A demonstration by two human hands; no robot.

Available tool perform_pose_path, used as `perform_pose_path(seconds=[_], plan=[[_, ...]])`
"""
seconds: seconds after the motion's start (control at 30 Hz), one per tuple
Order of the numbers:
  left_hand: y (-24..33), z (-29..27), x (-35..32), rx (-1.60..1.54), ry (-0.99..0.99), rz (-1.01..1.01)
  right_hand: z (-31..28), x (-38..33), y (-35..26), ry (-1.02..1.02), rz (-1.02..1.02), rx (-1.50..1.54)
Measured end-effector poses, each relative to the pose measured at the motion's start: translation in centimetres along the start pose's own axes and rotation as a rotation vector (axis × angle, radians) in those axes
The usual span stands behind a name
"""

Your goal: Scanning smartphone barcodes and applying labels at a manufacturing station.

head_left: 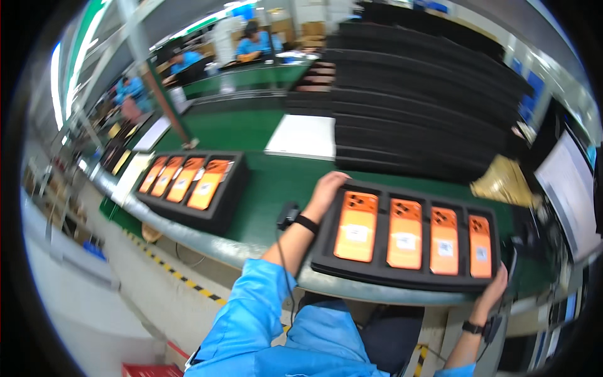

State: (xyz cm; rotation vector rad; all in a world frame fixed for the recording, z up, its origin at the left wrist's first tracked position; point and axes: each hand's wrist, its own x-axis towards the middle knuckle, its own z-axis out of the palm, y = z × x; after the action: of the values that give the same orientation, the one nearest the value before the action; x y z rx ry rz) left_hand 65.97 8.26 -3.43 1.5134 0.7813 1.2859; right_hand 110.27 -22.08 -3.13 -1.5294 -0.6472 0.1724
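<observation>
A black foam tray [414,278] lies at the near edge of the green bench, slightly turned. Several orange smartphones [404,234] rest in its slots, backs up, each with a white label and a camera cluster at the far end. My left hand [328,191] grips the tray's far left corner. At its near right corner, my right hand [495,286] is closed round the edge; some fingers of both hands are hidden. To the left stands another black foam tray [235,188], apparently on a stack, also holding several orange phones [204,184].
Tall piles of black trays [427,107] rise behind my tray. A white sheet or pad [303,136] lies beside them on the green bench [276,182]. At right are a yellowish bag [504,182] and a monitor [568,188]. People in blue [257,43] sit farther back.
</observation>
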Motion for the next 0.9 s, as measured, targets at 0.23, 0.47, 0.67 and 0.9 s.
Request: perform_pose_path(seconds=[0.23, 0.47, 0.67, 0.9], plan=[[-2.4, 1.0, 1.1, -0.135, 0.199, -0.046, -1.5, 2.0, 4.0, 0.090, 0.060, 0.063], [-2.3, 0.8, 0.8, 0.214, 0.299, -0.071, 0.0, 1.6, 2.5, 0.186, 0.075, 0.037], [-2.4, 0.7, 0.4, 0.141, 0.234, -0.086, -0.1, -1.2, -1.4, 0.105, -0.120, -0.001], [-2.4, 0.7, 0.5, 0.117, 0.220, -0.077, 0.4, -1.1, -1.2, 0.142, -0.005, 0.164]])
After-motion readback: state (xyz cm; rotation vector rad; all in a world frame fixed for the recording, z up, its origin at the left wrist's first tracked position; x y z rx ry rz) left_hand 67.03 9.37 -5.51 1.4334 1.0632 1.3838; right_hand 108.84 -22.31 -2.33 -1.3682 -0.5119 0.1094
